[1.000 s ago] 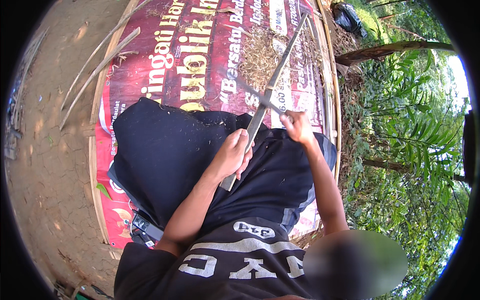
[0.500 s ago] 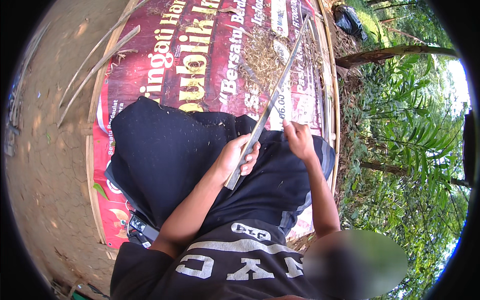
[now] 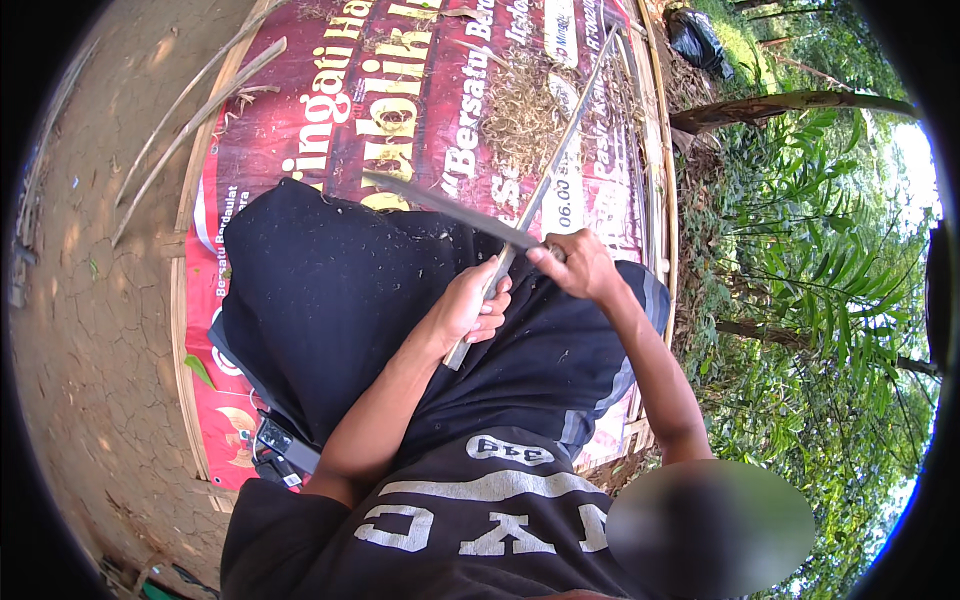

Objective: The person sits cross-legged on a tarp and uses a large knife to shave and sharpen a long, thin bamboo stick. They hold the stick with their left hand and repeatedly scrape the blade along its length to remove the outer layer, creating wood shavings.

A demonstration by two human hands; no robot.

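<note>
My left hand [image 3: 468, 308] is wrapped around the near end of a long, narrow bamboo strip [image 3: 566, 148]. The strip slants away over my lap to the far right of the platform. In my closed right hand [image 3: 584, 264] is the handle of a large knife [image 3: 440, 206], mostly hidden by the fingers. Its long dark blade points left and crosses over the strip just beyond my left hand. Whether the edge touches the strip I cannot tell. Beneath both hands lies the dark cloth of my shorts [image 3: 330, 280].
A red printed banner [image 3: 270, 150] covers the bamboo-edged platform I sit on. Curly shavings [image 3: 522, 118] lie heaped beyond my knees. Thin sticks [image 3: 200, 120] stick out at the left edge. A small black device [image 3: 275, 436] sits by my left hip. Plants [image 3: 810, 270] grow at right.
My right hand has swung left and down toward the strip. The knife blade now shows clearly across it. My left hand keeps its grip, shifted only slightly.
</note>
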